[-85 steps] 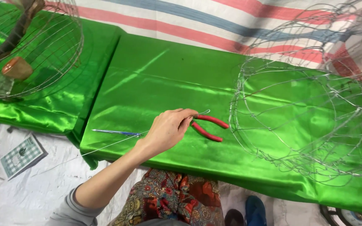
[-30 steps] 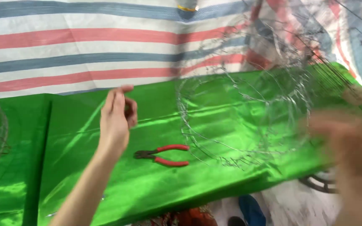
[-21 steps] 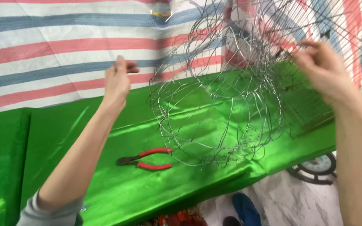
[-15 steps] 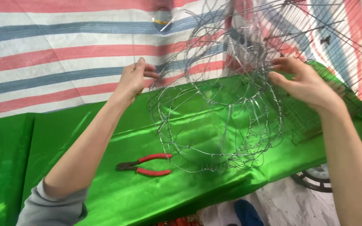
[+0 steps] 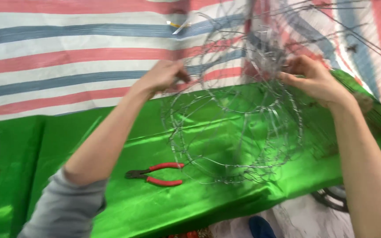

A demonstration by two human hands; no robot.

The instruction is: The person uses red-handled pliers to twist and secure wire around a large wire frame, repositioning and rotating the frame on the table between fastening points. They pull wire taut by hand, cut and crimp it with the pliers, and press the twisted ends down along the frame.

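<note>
The left hand [image 5: 162, 77] and right hand [image 5: 316, 81] each clutch an opposite side of a round wire frame [image 5: 237, 114], which hangs between them over the green cloth [image 5: 111, 145], beside red-handled pliers [image 5: 157, 174].

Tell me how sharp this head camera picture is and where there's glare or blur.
Head view: motion blur softens both hands, left hand and right hand, and smears the wire frame they grip; bright sheen streaks the green satin cloth; the red-handled pliers read fairly crisp; the striped tarp is evenly lit.
</note>
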